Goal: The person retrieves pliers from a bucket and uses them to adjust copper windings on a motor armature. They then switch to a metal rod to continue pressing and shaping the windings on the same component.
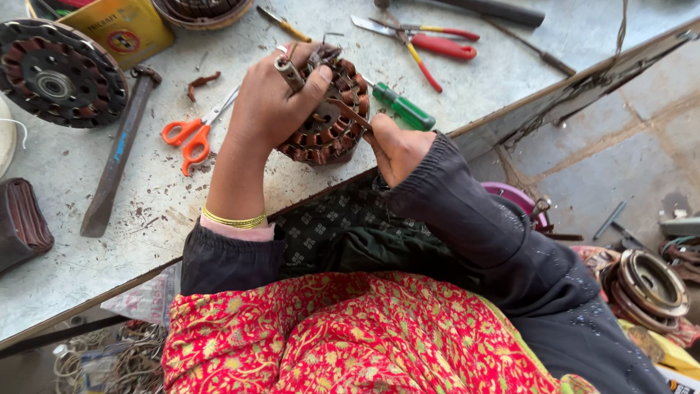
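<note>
Head view. The motor stator (326, 117), a round core ringed with copper windings, stood on edge at the near rim of the workbench (65, 284), its flat face turned toward the person. The left hand (273, 98) was closed over its upper left rim, thumb across the face, gripping it firm. The right hand (394, 149) lay just beside its lower right edge, curled shut around a thin metal tool (350, 113) whose long axis ran up and left into the windings. Both hands touched or nearly touched the stator; the left bore it.

Containers: a yellow tin (120, 29) at the far left, contents not visible. A second stator (58, 73) lay flat beside it. Orange scissors (193, 138), a green screwdriver (401, 108) and red pliers (437, 44) lay loose, apart from both hands.
</note>
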